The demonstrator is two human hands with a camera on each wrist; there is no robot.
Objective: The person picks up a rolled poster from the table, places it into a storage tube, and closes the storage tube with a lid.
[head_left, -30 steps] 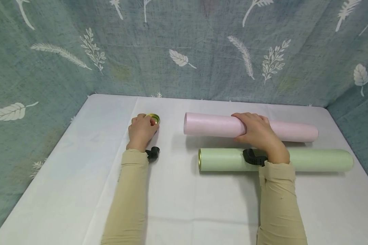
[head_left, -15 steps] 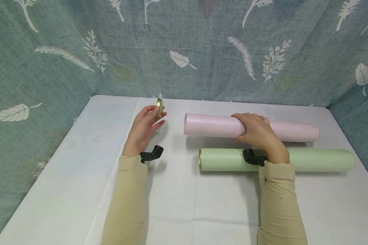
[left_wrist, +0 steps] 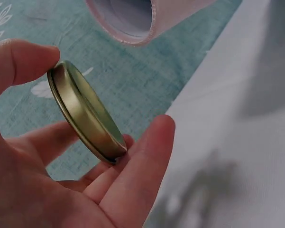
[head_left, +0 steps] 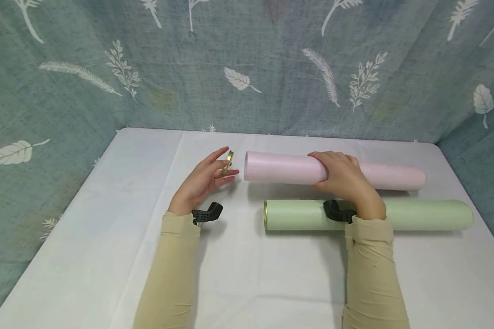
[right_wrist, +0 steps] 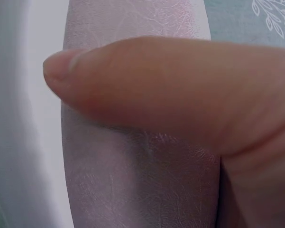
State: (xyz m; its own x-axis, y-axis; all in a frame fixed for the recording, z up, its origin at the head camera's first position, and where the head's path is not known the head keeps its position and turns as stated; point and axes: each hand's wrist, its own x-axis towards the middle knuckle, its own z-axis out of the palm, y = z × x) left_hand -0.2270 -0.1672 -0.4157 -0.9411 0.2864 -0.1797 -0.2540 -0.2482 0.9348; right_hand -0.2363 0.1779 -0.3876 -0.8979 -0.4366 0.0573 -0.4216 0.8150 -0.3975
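My left hand (head_left: 203, 183) pinches a round gold metal lid (left_wrist: 87, 114) by its rim, between thumb and fingers, tilted on edge. Just right of it in the head view is the uncapped left end of a pink cardboard tube (head_left: 280, 167); its hollow mouth shows at the top of the left wrist view. My right hand (head_left: 339, 173) grips that tube around its middle, with the thumb (right_wrist: 133, 80) across its side in the right wrist view. A small gap separates lid and tube mouth.
A pale green tube (head_left: 296, 214) with a gold-rimmed left end lies in front of the pink one, under my right wrist. The white-covered table (head_left: 226, 278) meets a leaf-patterned green cloth (head_left: 189, 91) at the back and sides.
My left hand has picked the gold lid up off the table, turned it on edge and carried it right toward the pink tube's open end. The right hand keeps its grip.
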